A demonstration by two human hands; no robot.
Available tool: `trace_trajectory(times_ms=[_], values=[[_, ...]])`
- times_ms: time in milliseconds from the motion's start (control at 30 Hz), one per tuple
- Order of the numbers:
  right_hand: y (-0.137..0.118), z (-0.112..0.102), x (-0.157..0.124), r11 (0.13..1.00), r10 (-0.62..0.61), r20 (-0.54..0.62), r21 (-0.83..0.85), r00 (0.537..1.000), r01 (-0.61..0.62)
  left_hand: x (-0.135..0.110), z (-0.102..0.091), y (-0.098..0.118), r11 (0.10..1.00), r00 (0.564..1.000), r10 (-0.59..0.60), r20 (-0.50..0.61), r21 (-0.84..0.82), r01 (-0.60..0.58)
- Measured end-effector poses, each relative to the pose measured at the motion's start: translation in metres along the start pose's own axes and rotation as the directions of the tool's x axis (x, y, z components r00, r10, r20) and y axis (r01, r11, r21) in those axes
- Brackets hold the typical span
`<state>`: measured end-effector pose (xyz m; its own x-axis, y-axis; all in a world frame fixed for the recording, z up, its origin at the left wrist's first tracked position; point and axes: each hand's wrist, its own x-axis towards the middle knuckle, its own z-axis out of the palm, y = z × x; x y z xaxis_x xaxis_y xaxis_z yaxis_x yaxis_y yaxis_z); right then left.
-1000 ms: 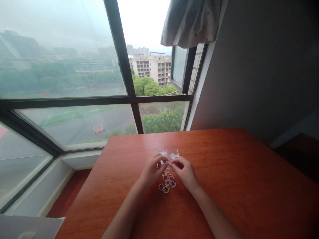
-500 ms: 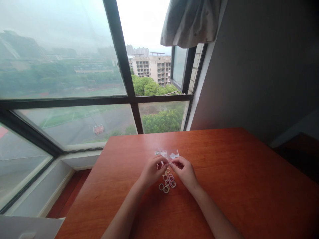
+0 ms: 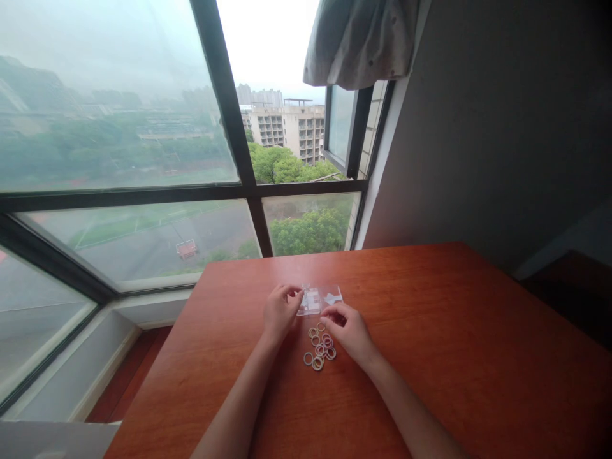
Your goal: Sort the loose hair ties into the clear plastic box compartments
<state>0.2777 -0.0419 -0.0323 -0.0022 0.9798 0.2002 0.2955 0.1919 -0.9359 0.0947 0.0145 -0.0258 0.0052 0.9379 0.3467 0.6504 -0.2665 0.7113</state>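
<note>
Small rings [image 3: 319, 347] in loose pile, near side of clear plastic box [image 3: 312, 302]. Left hand [image 3: 281, 312] at box's left end, right hand [image 3: 350, 328] by box's near right corner; fingertips bent close, cannot tell if holding anything. Right hand bump could scatter rings; left hand push could slide box.

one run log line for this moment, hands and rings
left hand: at left side of case | right hand: beside rings, grip unclear | rings: clustered on table
</note>
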Motion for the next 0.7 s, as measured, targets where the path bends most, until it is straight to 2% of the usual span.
trace_trajectory(times_ms=[233, 467, 700], values=[[-0.002, 0.002, -0.002, 1.0, 0.003, 0.034, -0.016, 0.999, -0.002, -0.002, 0.0, -0.001, 0.993, 0.999, -0.04, -0.006, 0.11, 0.04], [-0.006, 0.003, -0.005, 0.989, -0.069, 0.096, -0.121, 0.993, 0.08, 0.0, -0.001, -0.006, 0.994, 0.999, -0.019, -0.027, 0.105, 0.022], [-0.016, 0.002, -0.013, 0.949, -0.13, 0.296, -0.239, 0.946, 0.205, 0.0, -0.015, -0.01, 0.996, 0.998, -0.007, -0.061, 0.092, 0.012]])
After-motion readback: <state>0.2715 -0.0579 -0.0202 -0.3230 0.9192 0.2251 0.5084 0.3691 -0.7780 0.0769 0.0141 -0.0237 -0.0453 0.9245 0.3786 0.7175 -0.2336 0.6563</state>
